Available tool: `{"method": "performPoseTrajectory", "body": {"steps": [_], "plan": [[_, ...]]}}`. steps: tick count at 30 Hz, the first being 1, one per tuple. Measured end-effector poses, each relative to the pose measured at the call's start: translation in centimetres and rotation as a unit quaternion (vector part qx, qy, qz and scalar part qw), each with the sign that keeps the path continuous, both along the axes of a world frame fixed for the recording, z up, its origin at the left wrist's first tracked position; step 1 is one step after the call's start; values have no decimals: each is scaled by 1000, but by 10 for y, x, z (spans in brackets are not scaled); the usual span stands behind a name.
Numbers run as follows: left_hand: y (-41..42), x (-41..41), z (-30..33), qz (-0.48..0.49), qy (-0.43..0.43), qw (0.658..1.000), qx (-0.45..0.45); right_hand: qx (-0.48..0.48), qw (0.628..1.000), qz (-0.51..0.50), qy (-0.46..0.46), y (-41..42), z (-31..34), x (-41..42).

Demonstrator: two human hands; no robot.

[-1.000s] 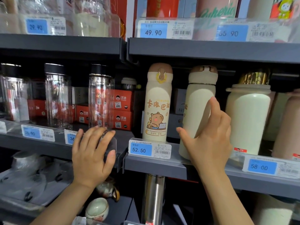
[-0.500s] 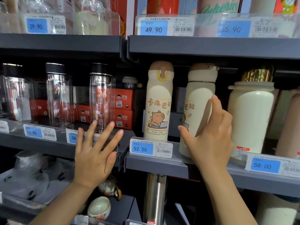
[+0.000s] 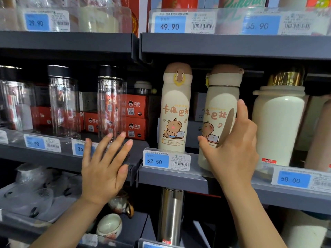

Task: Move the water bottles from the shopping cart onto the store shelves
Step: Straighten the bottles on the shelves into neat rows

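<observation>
The right hand (image 3: 231, 151) grips a cartoon bottle (image 3: 219, 115) tilted at the shelf (image 3: 179, 178) front edge, left hand (image 3: 103, 167) spread wide; a careless release could topple it.

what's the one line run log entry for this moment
right hand grips cartoon bottle on shelf | left hand open, holding nothing

Hands (image 3: 231, 149) apparently around cartoon bottle (image 3: 217, 113)
</observation>
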State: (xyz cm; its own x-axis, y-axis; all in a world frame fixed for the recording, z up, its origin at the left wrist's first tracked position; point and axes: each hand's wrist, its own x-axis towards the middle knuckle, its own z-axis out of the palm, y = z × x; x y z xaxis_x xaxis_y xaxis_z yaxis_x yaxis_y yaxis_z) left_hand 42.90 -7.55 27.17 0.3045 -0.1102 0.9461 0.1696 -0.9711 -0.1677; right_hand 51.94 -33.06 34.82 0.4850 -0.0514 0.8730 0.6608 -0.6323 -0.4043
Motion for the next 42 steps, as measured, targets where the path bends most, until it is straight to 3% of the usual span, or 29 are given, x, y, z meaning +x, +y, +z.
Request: {"method": "performPoseTrajectory", "body": {"steps": [4, 11, 18, 42], "plan": [[1, 0, 0, -7, -3, 1000, 0, -9, 999, 31, 9, -1, -1, -1], [0, 0, 0, -10, -8, 1000, 3, -29, 999, -18, 16, 2, 1, 1], [1, 1, 0, -11, -16, 1000, 7, -15, 999, 23, 34, -1, -1, -1], [3, 4, 0, -13, -38, 999, 23, -20, 1000, 2, 21, -1, -3, 3]]}}
